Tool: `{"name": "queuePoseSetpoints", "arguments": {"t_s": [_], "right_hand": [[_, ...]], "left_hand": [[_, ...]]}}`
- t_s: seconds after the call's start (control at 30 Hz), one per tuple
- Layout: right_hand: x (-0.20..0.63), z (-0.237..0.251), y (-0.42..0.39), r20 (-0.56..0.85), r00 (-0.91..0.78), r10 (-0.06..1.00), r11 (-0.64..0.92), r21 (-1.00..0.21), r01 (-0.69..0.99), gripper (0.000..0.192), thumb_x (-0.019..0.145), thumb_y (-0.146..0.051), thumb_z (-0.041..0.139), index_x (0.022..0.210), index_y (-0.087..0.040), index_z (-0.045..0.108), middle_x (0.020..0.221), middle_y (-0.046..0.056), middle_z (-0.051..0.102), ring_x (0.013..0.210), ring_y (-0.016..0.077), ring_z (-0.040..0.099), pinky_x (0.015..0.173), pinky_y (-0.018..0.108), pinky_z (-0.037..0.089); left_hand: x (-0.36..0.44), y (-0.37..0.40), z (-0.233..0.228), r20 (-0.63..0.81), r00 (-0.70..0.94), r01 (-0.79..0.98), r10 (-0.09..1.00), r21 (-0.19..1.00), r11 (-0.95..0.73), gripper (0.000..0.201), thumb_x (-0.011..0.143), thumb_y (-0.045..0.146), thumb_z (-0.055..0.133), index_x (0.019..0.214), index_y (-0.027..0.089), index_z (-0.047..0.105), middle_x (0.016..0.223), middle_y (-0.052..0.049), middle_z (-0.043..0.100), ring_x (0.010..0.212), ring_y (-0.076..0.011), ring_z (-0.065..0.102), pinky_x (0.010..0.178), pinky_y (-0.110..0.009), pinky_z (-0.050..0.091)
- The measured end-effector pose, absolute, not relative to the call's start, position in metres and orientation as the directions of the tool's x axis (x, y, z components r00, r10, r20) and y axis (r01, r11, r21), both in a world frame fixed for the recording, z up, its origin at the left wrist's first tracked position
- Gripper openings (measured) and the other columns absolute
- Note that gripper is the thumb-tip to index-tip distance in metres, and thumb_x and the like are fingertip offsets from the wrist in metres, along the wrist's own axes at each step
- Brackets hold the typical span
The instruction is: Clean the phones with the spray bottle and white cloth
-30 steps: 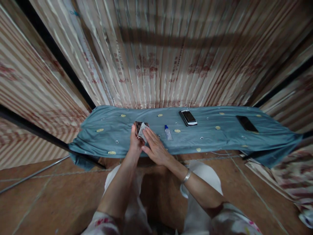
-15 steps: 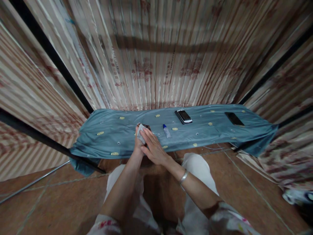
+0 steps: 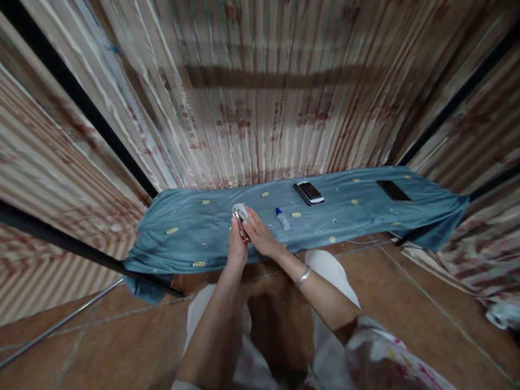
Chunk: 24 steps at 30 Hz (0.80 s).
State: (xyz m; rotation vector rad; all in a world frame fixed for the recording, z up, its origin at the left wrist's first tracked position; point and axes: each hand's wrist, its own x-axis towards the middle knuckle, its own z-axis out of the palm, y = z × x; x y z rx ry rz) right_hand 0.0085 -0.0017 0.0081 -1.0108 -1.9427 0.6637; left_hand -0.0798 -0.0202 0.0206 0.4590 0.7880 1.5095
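From where I stand, the phone (image 3: 242, 229) is up in the air over the near side of the bench (image 3: 217, 244), between the two hands of the person. The left hand (image 3: 236, 246) is closed around it from the left and below, and the right hand (image 3: 262, 236) lies against its other side, its fingers holding the pale cloth (image 3: 241, 208) at the upper end. The step appears to be a wiping, and I think it goes best with a firm left grip on the edges and only soft pressure from the right fingers, the cloth lying flat between skin and surface. Long strokes should leave fewer marks than short rubbing, and the corners deserve a fold of the cloth. In my judgement a smooth phone may slide when it is tilted up like this, so it is wise to work low over the bench. As for its look, the phone is seen almost edge-on, slim, with a shiny, coppery rim; its faces are mostly hidden, so I cannot tell how clean they are.
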Motion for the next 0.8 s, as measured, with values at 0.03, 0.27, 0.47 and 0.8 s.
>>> {"name": "queuePoseSetpoints", "arguments": {"t_s": [0.03,0.27,0.47,0.8], "right_hand": [[0.007,0.004,0.001,0.416,-0.32,0.851,0.519,-0.76,0.391,0.074,0.101,-0.067,0.02,0.16,-0.022,0.028,0.162,0.01,0.038,0.154,0.0187,0.028,0.128,0.043,0.023],[0.009,-0.008,0.003,0.43,-0.32,0.844,0.529,-0.767,0.365,0.075,0.101,-0.065,0.017,0.161,-0.02,0.026,0.167,0.009,0.028,0.156,0.019,0.021,0.129,0.042,0.02],[0.02,-0.018,-0.013,0.498,-0.368,0.785,0.616,-0.694,0.373,0.067,0.104,-0.053,0.028,0.162,-0.02,0.022,0.168,0.01,0.025,0.157,0.0211,0.019,0.129,0.046,0.02],[0.032,-0.022,-0.044,0.577,-0.446,0.685,0.726,-0.591,0.35,0.071,0.102,-0.046,0.042,0.163,-0.02,0.014,0.167,0.013,0.027,0.156,0.0264,0.02,0.126,0.053,0.025]], "left_hand": [[-0.08,-0.02,0.024,-0.182,-0.184,-0.711,0.966,0.703,-0.003,0.027,0.097,0.039,0.053,0.1,0.023,0.075,0.108,-0.003,0.078,0.12,-0.0195,0.066,0.102,-0.029,0.051],[-0.087,-0.016,0.031,-0.291,-0.207,-0.766,0.934,0.643,0.031,0.025,0.096,0.038,0.056,0.097,0.021,0.075,0.102,-0.003,0.079,0.109,-0.0188,0.07,0.095,-0.028,0.054],[-0.086,-0.012,0.029,-0.306,-0.31,-0.76,0.9,0.649,-0.041,0.028,0.094,0.041,0.057,0.093,0.019,0.073,0.091,-0.003,0.078,0.097,-0.018,0.073,0.09,-0.027,0.055],[-0.08,-0.005,0.026,-0.317,-0.38,-0.744,0.869,0.663,-0.083,0.032,0.092,0.045,0.058,0.085,0.016,0.069,0.071,0.001,0.073,0.066,-0.0129,0.069,0.08,-0.026,0.056]]}}
